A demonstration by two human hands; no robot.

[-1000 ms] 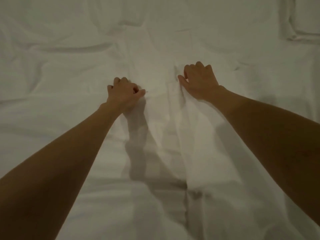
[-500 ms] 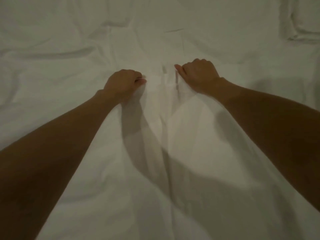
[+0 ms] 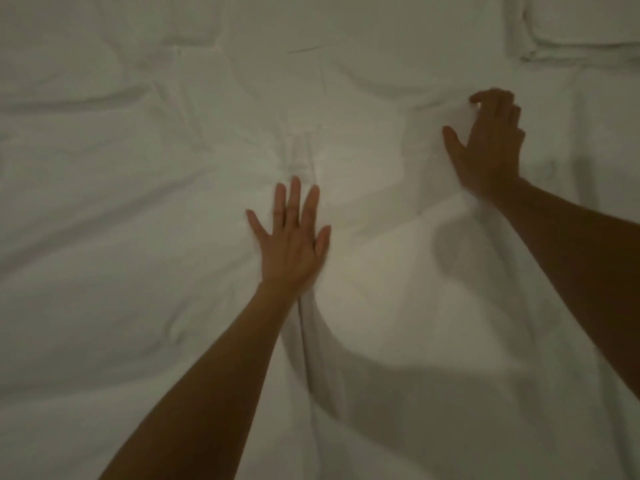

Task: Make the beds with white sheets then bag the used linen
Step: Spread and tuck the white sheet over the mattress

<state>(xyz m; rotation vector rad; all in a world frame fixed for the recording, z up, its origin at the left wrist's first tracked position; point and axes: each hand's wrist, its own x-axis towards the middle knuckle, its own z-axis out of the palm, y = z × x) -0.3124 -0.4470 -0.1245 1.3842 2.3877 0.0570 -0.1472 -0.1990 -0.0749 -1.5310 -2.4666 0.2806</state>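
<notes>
A white sheet [image 3: 138, 209] covers the whole bed, creased and rumpled, with a long fold running down the middle under my left wrist. My left hand [image 3: 292, 240] lies flat on the sheet at the centre, fingers straight and spread. My right hand [image 3: 488, 147] is further away and to the right, fingers loosely bent and blurred, touching the sheet and holding nothing.
A folded white pillow or stack of linen [image 3: 581, 32] lies at the top right corner. Deep wrinkles cross the sheet at the upper left. The light is dim.
Both hands have let go of the sheet edge they gripped. The left hand has opened flat and moved nearer me. The right hand has swung out to the right.
</notes>
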